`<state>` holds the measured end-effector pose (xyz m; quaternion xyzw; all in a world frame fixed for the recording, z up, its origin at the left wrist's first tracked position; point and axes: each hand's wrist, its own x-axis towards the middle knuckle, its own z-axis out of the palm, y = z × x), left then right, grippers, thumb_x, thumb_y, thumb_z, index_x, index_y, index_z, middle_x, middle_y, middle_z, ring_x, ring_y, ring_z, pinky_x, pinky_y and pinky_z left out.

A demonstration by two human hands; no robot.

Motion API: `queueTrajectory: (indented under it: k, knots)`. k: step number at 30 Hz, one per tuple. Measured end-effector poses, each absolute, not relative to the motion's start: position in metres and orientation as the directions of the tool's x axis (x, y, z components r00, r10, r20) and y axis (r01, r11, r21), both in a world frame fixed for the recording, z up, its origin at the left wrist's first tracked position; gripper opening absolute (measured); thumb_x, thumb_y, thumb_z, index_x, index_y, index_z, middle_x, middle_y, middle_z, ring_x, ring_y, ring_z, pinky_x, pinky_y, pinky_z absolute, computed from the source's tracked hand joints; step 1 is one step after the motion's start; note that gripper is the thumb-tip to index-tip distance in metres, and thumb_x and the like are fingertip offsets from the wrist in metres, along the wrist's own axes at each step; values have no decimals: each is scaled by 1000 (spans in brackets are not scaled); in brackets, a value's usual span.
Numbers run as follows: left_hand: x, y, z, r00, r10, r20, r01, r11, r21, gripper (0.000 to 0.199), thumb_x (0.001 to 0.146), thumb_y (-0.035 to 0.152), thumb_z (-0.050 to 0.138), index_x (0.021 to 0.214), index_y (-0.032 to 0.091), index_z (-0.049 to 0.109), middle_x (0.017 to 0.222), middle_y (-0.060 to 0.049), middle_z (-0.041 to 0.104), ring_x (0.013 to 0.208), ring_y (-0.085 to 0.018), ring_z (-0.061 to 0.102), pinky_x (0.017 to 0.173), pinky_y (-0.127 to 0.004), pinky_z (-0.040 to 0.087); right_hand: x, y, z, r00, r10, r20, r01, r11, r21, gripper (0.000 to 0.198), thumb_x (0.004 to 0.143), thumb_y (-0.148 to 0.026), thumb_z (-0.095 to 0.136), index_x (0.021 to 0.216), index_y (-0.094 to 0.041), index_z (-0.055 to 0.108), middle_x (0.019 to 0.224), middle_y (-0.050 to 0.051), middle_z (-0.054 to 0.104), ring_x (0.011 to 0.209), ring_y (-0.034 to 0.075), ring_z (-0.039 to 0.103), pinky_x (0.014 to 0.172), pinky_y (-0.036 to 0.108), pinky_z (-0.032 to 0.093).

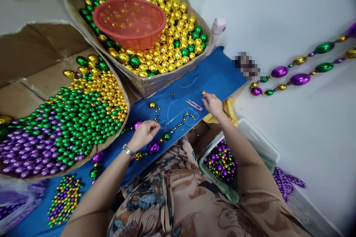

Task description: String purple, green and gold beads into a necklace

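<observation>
My left hand (pixel 143 134), a watch on its wrist, is closed in a pinch over the blue cloth, with a thin clear thread (pixel 164 127) at its fingertips. Beside it lies a string of purple, gold and green beads (pixel 154 147), tapering into small beads (pixel 180 124) towards a loop of thread. My right hand (pixel 213 104) has its fingers closed at a small yellow-and-pink object (pixel 205 93), whose kind I cannot make out. Pink thread snips (pixel 194 104) lie just left of that hand. A loose gold bead (pixel 151 105) and several small beads rest nearby.
Two cardboard boxes of beads (pixel 133 85) stand along the far side, one holding a red plastic basket (pixel 129 40). Below right is a lined bin of mixed beads (pixel 221 163). A bead necklace (pixel 300 79) hangs at right. A multicoloured bead pile (pixel 65 200) lies at lower left.
</observation>
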<state>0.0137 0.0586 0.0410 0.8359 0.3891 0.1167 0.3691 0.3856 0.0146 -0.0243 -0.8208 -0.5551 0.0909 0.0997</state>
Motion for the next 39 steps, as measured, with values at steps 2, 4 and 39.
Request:
queueTrajectory:
  k: [2,4,39]
  knots:
    - [12,57,40,694,713,-100,582,-474,661,18,88,30,55,83,20,69,82,-3,73,76,-18,65,71,-29,46,401,12,-25,436,895,-93,844,-443,-303,27,91,-34,50,110,-19,64,102,9,69,93,22,62,77,31,46]
    - [9,56,39,715,690,-113,595,-515,617,18,90,28,54,83,21,69,83,-3,73,80,-19,65,76,-31,46,411,10,-26,443,885,-143,825,-465,-322,22,88,-35,55,101,-21,65,89,6,70,86,20,62,71,29,45]
    - [-11,27,52,554,828,87,634,-488,601,23,94,33,54,101,19,71,103,-8,71,101,-23,62,97,-39,46,289,51,10,-608,752,-256,786,523,-331,21,98,-30,44,95,-19,61,104,9,60,97,20,50,82,31,38]
